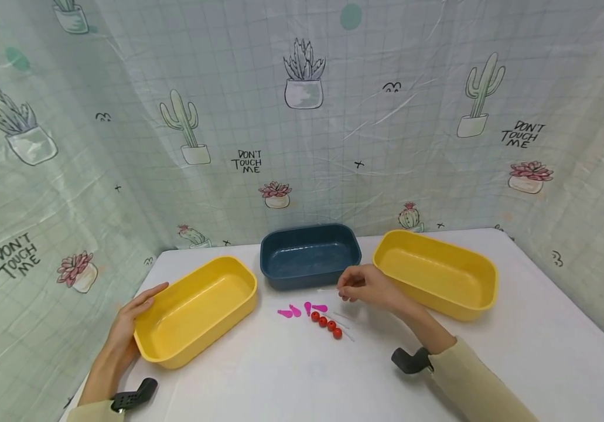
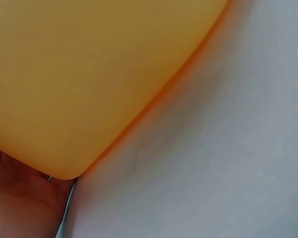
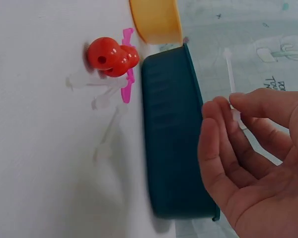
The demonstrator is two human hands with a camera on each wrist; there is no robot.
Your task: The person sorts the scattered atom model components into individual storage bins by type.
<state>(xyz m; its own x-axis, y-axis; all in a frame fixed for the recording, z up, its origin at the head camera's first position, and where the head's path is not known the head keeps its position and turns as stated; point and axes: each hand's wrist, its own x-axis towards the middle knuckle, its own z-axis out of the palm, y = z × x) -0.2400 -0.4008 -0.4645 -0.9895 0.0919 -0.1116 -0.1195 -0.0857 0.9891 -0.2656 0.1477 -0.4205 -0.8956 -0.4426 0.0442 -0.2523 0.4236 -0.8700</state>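
Observation:
Between thumb and fingertips, my right hand (image 1: 365, 285) pinches a thin white cotton swab (image 3: 231, 74), held up near the front of the dark blue bin (image 1: 309, 284). More white cotton swabs (image 1: 345, 325) lie on the table below that hand. Beside them is a slanting row of red balls with holes (image 1: 331, 326). Several small pink pear-shaped pieces (image 1: 294, 310) lie just left of the balls. My left hand (image 1: 125, 322) rests against the outer left end of a yellow bin (image 1: 204, 334), its fingers straight along the side; the left wrist view mostly shows that bin's wall.
A second yellow bin (image 1: 486, 281) stands at the right, partly behind my right forearm. The bins stand on a white table (image 1: 280, 387). A plastic curtain printed with cacti (image 1: 333, 146) hangs behind and at both sides.

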